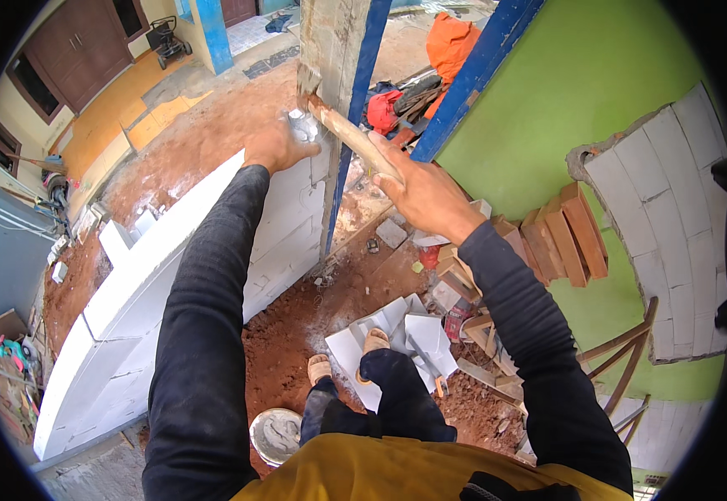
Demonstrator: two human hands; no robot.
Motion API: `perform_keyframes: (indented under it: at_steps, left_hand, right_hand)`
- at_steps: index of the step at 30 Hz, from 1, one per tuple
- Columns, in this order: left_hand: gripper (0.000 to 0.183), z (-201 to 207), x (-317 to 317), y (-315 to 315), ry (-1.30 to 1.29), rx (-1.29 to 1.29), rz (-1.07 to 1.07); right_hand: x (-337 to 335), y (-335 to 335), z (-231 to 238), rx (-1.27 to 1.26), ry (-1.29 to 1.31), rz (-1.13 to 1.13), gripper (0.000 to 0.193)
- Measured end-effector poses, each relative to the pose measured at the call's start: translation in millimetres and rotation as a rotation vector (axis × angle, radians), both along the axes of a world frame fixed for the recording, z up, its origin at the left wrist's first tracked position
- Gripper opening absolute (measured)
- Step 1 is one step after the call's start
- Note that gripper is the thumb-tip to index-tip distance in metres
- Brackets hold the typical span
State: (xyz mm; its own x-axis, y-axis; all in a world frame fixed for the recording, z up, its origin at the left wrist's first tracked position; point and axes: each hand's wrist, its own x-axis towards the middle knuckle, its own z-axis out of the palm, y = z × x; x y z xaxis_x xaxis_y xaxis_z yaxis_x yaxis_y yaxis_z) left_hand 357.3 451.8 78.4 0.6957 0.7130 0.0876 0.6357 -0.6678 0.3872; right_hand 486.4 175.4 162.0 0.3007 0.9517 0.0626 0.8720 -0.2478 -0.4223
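Note:
My right hand point(422, 192) is wrapped round the wooden handle of a hammer point(351, 134). Its greyish head lies against the bare concrete post point(330, 46), so its exact shape is hard to make out. Close by on the left, my left hand point(276, 149) is closed on a small whitish chunk of block point(303, 125), at the end of the wall beside the post. The hammer head is just above this chunk; whether they touch I cannot tell. Below my left arm runs the white block wall point(280, 250), curved by the lens.
A bucket of grey mortar point(278, 436) stands by my feet. Broken white blocks point(351, 346) lie under my sandals on red soil. Stacked brown boards point(568, 238) lean at the green wall point(539, 134). A blue door frame point(472, 83) rises right of the post.

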Motion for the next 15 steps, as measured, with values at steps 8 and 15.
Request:
perform_keyframes:
  at_steps: [8,15]
  left_hand:
    - [0.100,5.7,-1.5,0.1,0.052,-0.116,0.036]
    - [0.100,-1.4,0.0,-2.0,0.028,-0.069,0.042]
  right_hand:
    - [-8.2,6.3,4.2,-0.149,-0.060,0.010,0.071]
    - [1.2,3.7,2.4,0.204,0.035,-0.040,0.072]
